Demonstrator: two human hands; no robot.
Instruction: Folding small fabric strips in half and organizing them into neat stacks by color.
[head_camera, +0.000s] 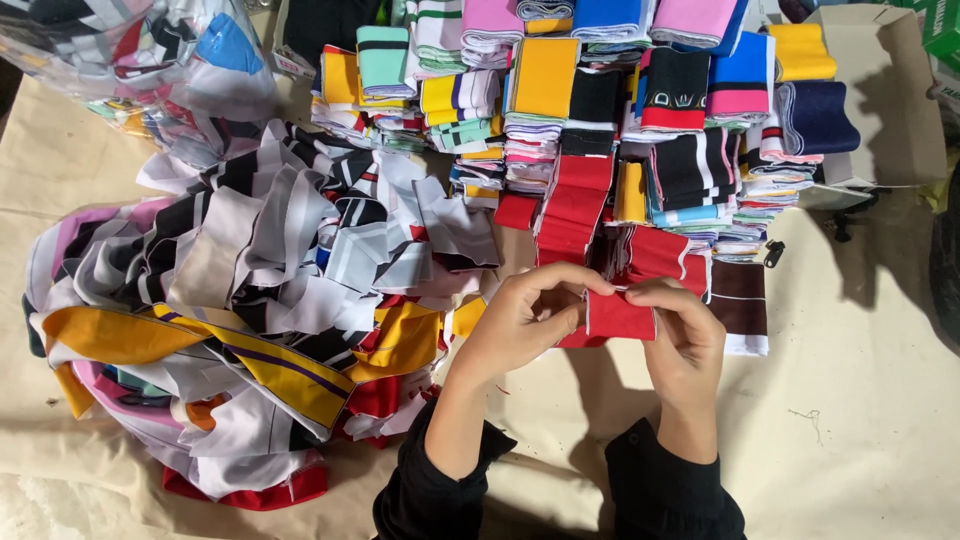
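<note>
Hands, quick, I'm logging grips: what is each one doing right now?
Left hand: closed, pinching the folded red ribbed fabric piece.
Right hand: closed, pinching the same piece at its other end.

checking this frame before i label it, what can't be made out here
Head view only:
- Red fabric piece: its ends are covered by the left hand and right hand.
- Clear plastic bag: cut off by the top edge; glare blurs its contents.
- Folded fabric stacks: top row cut off by the top edge; lower layers hidden.
- Loose fabric heap: bottom pieces buried.
</note>
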